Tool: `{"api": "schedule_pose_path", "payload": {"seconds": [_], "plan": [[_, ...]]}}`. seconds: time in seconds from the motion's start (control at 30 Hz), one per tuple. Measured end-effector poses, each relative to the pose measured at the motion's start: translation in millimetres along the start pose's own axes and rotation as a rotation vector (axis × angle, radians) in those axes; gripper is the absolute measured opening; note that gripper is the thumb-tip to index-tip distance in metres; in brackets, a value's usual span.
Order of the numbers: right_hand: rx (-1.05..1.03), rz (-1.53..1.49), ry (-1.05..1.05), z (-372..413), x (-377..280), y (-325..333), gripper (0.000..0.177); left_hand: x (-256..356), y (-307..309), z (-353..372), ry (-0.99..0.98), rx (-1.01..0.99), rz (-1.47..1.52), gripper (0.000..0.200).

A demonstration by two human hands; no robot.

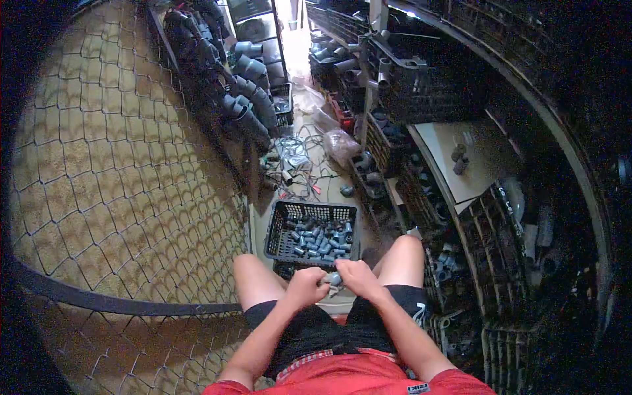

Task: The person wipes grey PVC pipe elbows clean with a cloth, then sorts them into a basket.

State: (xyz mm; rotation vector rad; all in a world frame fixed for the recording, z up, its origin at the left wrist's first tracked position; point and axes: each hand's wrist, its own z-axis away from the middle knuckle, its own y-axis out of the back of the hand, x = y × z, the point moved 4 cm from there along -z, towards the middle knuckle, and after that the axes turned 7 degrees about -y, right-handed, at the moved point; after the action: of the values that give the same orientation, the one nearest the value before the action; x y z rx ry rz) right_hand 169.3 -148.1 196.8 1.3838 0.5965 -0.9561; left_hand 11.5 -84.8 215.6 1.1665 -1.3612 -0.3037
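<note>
In front of my lap, a small grey pipe fitting (334,279) sits between my two hands. My left hand (306,288) is closed at its left side, thumb and fingers against it. My right hand (357,278) curls around its right side, fingers bent. A pale scrap like a cloth (333,290) hangs just below the fitting, partly hidden by the hands. Beyond my knees stands a black plastic crate (270,241), holding many loose grey pipe fittings (319,240).
Chain-link mesh (118,171) runs along the left. Large grey pipe parts (247,118) are stacked ahead of it. Cables (296,158) and a plastic bag (342,145) lie on the floor. Crates (490,243) and a board (447,158) line the right.
</note>
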Motion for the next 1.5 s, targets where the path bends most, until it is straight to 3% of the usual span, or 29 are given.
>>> {"api": "schedule_pose_path", "payload": {"seconds": [0.03, 0.1, 0.13, 0.23, 0.27, 0.3, 0.37, 0.43, 0.5, 0.53, 0.57, 0.63, 0.67, 0.7, 0.77, 0.83, 0.87, 0.9, 0.97, 1.03, 1.1, 1.13, 1.17, 1.23, 1.3, 1.37, 1.43, 1.47, 1.5], "plan": [[-0.001, 0.008, 0.006, -2, -4, -4, 0.026, -13, -17, 7, 0.214, 0.004, 0.303, 0.024], [0.248, -0.136, 0.211, 4, -30, 1, 0.026, -13, -54, 29, 0.761, 0.059, 1.6, 0.023], [0.295, -0.143, 0.417, 11, -49, 5, 0.028, -23, -65, 41, 0.646, 0.007, 1.502, 0.02], [0.26, -0.153, 0.36, 13, -62, 7, 0.028, -24, -33, 30, 0.506, -0.053, 1.352, 0.02], [0.149, -0.074, 0.198, 8, -44, 1, 0.029, -19, -13, 22, 0.461, -0.137, 0.901, 0.02], [0.149, -0.071, 0.199, 3, -40, 1, 0.029, -18, 5, 17, 0.309, -0.226, 0.443, 0.022], [-0.022, -0.172, -0.022, -7, -24, -9, 0.021, -4, 23, 6, 0.224, -0.16, 0.22, 0.028], [0.04, -0.195, -0.025, -18, -5, -25, 0.028, -1, 17, 4, 0.21, -0.018, 0.283, 0.024], [0.28, -0.512, -0.179, -21, -8, -26, 0.024, -1, 5, 4, 0.195, 0.121, 0.34, 0.02], [0.253, -0.838, -0.422, -16, -9, -34, 0.025, -4, -5, 6, 0.264, 0.181, 0.224, 0.02], [0.247, -0.836, -0.416, -18, -4, -37, 0.025, -5, -10, 6, 0.331, 0.242, 0.109, 0.02], [0.148, -1.106, -0.453, -20, 13, -46, 0.032, 9, -10, 1, 0.269, 0.172, 0.352, 0.028], [0.163, -1.309, -0.523, -10, -11, -25, 0.04, 5, -8, 1, 0.305, 0.245, 0.448, 0.031], [0.239, -1.439, -0.419, -13, -7, -20, 0.041, 1, -6, 1, 0.341, 0.319, 0.546, 0.035], [0.248, -1.353, -0.397, -14, -6, -10, 0.04, 11, 17, -2, 0.437, 0.598, 0.657, 0.043], [0.191, -0.999, -0.326, -18, -13, -19, 0.034, 25, 17, -15, 0.206, 0.702, 0.584, 0.044], [0.193, -1.061, -0.323, -18, -24, -19, 0.037, 42, 10, -20, 0.173, 0.58, 0.452, 0.045], [0.198, -1.123, -0.32, -17, -33, -17, 0.039, 64, 11, -23, 0.187, 0.635, 0.398, 0.044], [0.326, -1.124, -0.272, -35, -10, -9, 0.043, 72, 2, -23, 0.1, 0.505, 0.392, 0.042], [0.23, -1.241, -0.365, -38, 8, -6, 0.046, 75, -3, -23, 0.01, 0.51, 0.343, 0.036], [-0.775, -2.389, -0.222, -17, -34, -21, 0.045, 61, 0, -28, 0.021, 0.506, 0.36, 0.033], [-0.005, -1.798, -0.405, -9, -40, -18, 0.045, 51, 5, -32, 0.01, 0.514, 0.406, 0.031], [0.06, -1.742, -0.44, -10, -23, -26, 0.04, 54, 12, -36, 0.145, 0.561, 0.374, 0.034], [0.236, -1.628, -0.454, -3, -30, -15, 0.034, 47, 0, -34, 0.185, 0.585, 0.448, 0.039], [0.263, -1.533, -0.439, -6, -26, -8, 0.032, 60, -6, -29, 0.202, 0.573, 0.442, 0.044], [0.342, -1.331, -0.241, -9, -33, 4, 0.035, 54, -5, -26, 0.37, 0.582, 0.58, 0.04], [0.5, -0.816, -0.076, -23, -19, 19, 0.039, 20, -22, -17, 0.5, 0.631, 0.635, 0.032], [0.5, -0.852, -0.05, -33, -14, 35, 0.046, 12, -19, -16, 0.487, 0.652, 0.589, 0.026], [0.545, -0.787, 0.024, -42, -10, 66, 0.033, 4, -18, -14, 0.491, 0.65, 0.591, 0.026]]}}
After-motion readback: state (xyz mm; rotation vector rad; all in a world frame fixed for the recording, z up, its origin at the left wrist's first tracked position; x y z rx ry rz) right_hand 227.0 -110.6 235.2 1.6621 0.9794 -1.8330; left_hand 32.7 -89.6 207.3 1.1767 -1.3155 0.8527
